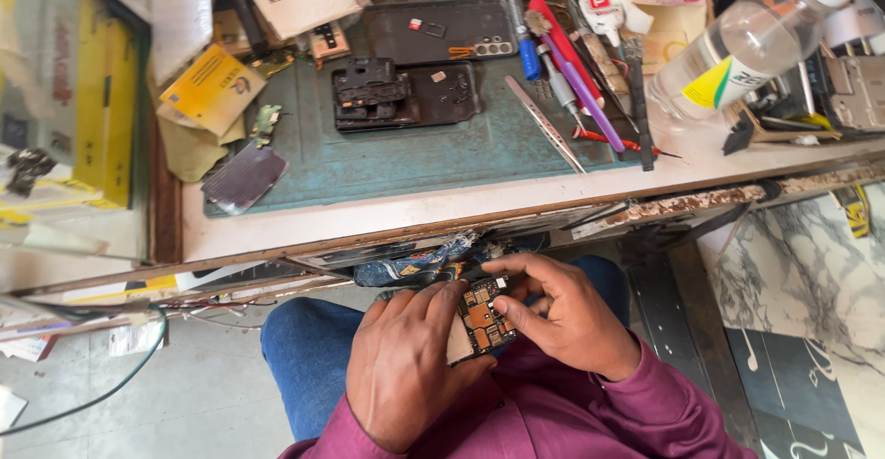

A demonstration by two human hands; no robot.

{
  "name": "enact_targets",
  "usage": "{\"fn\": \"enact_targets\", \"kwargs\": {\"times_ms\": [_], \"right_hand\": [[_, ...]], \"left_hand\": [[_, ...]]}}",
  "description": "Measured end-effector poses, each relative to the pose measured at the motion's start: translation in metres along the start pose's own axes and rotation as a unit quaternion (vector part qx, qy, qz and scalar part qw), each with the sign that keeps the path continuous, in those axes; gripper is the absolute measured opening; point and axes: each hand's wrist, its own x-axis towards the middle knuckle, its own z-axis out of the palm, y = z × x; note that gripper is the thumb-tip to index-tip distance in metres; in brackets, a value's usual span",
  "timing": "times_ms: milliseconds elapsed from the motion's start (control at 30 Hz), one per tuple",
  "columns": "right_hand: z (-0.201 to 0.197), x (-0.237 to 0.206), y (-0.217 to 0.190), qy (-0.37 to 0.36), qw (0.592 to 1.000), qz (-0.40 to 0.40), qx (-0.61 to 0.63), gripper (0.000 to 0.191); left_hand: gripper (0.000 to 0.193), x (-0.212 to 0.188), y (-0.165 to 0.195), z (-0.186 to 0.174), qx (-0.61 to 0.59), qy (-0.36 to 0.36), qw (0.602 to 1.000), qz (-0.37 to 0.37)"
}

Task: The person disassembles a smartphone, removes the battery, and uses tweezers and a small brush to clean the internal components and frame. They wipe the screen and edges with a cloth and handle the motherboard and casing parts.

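Down in the lap, the left hand [401, 362] is curled around a small circuit board [485, 316], gripping it from the left edge. The right hand [562, 316] sits just beside it, fingers pinched narrow on the board's upper right corner. Both hands hang below the bench edge [387, 229], close under it, with little headroom. Above and beyond the hands, on the green mat [415, 155], lie a dark phone frame [406, 95] and tweezers [544, 123]. To the right hand's far side a clear bottle [737, 49] leans over the bench; open floor spreads left of the left hand.
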Motion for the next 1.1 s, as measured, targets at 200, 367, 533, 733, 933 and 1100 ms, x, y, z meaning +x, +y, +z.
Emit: {"fn": "enact_targets", "kwargs": {"times_ms": [200,367,533,733,933,1100], "right_hand": [[0.003,-0.003,0.023,-0.061,0.98,0.042,0.185,0.049],[0.004,-0.006,0.025,-0.066,0.957,-0.027,0.28,0.056],[0.01,-0.007,0.019,-0.07,0.94,-0.055,0.33,0.062],[0.016,-0.01,0.021,-0.053,0.942,-0.106,0.314,0.059],[0.02,-0.013,0.023,-0.045,0.946,-0.101,0.306,0.054],[0.02,-0.012,0.011,-0.034,0.965,-0.094,0.244,0.045]], "left_hand": [[0.084,0.001,0.001,0.001,-0.006,0.008,1.0,-0.02],[0.093,-0.001,-0.002,-0.003,-0.057,0.006,0.998,-0.021],[0.092,-0.004,-0.007,-0.005,-0.136,-0.003,0.991,-0.018],[0.08,-0.011,-0.011,0.002,-0.207,0.017,0.978,0.007],[0.069,-0.018,-0.018,0.012,-0.378,-0.034,0.924,-0.047],[0.073,-0.027,-0.026,0.026,-0.545,-0.067,0.826,-0.124]]}}
